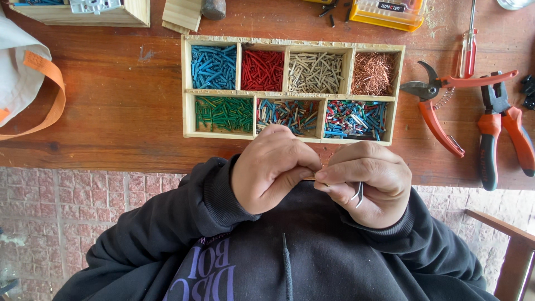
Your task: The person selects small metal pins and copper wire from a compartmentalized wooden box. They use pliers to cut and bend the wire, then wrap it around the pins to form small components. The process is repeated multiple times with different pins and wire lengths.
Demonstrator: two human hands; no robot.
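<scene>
Left hand [271, 168] and right hand [365, 181], fingers pinched shut on small wire piece [310, 178], lying left-right

Bare tabletop [122, 100] lies open left of the wooden tray [189, 111], up to the orange strap [53, 89] of the pale bag. Right of the tray, the pruning shears [440, 106] and the orange pliers [499, 128] crowd the way. Behind it, a yellow case [390, 14] and a wooden box [95, 15] block the far edge
</scene>
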